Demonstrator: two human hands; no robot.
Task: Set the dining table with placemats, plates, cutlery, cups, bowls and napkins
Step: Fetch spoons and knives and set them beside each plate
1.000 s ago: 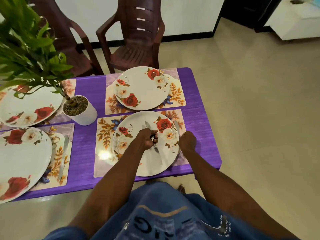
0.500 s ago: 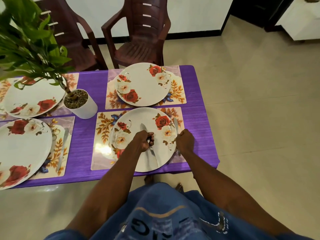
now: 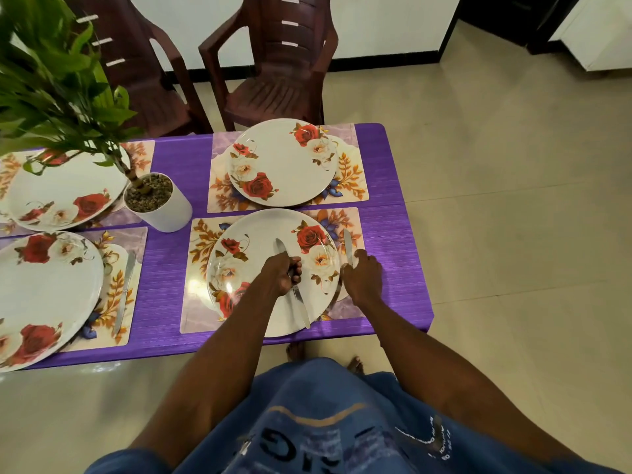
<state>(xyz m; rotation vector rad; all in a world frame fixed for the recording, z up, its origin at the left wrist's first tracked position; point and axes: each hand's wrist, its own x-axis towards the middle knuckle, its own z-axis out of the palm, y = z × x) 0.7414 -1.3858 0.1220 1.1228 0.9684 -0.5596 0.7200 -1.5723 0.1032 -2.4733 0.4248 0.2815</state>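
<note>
knives going down at the lower-centre plate (image 3: 260, 254)

left hand (image 3: 281, 276) grips spare knives (image 3: 301, 301) over it; right hand (image 3: 363, 276) pinches a knife (image 3: 348, 246) on the mat (image 3: 355, 311). stiff, slick steel; hold by the handle.

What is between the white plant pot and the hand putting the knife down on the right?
The near flowered plate on its placemat, and over it the left hand holding more knives, lie between pot and right hand, in the head view.

At frame centre the left hand (image 3: 282, 273) grips knives (image 3: 297, 292) over a rose plate (image 3: 253, 265) on a placemat (image 3: 196, 268), while the right hand (image 3: 362, 277) holds a knife (image 3: 347, 246) on the mat's right edge, on the purple counter (image 3: 393, 251).
</note>
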